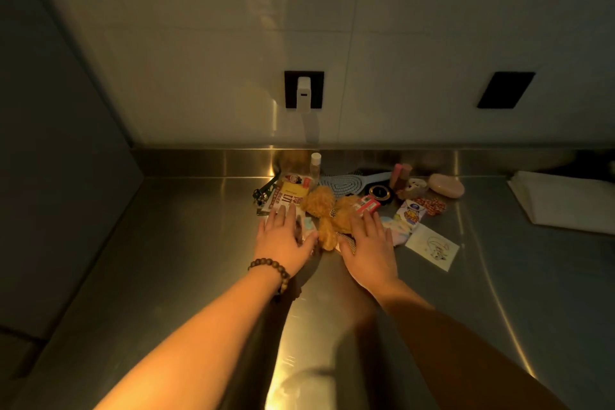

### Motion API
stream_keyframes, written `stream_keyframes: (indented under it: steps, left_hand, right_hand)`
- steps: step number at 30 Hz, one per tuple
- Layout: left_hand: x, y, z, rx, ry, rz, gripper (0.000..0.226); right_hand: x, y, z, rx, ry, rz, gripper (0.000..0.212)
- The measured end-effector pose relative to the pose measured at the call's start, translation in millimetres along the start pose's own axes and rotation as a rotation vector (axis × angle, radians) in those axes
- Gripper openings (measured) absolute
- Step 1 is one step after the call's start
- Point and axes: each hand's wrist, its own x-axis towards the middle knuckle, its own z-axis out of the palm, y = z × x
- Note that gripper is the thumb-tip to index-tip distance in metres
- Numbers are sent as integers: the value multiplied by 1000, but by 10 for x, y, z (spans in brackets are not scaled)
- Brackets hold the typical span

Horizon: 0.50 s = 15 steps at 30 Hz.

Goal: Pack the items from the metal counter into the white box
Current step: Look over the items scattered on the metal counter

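head view: both hands lie flat with fingers straight, gripping nothing. the left hand (283, 236) covers part of a yellow packet (293, 194); the right hand (367, 243) hides the plush toy's (329, 213) lower edge. the white box (565, 201) sits at the far right of the metal counter (166, 260), dim and cut off by the frame edge.

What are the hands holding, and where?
Nothing. Both hands lie flat with straight fingers on the pile: the left hand rests on the packets beside the plush toy, and the right hand rests on its other side. Neither grips anything.
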Motion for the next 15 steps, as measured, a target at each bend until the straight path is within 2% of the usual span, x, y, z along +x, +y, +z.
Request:
stream_keyframes:
  steps: [9, 15]
  left_hand:
    - [-281, 696, 252, 9, 53, -18, 84]
    - [-397, 1326, 495, 24, 30, 26, 84]
  right_hand:
    - [-188, 561, -252, 25, -24, -60, 60]
    - [-411, 1130, -485, 37, -33, 31, 58]
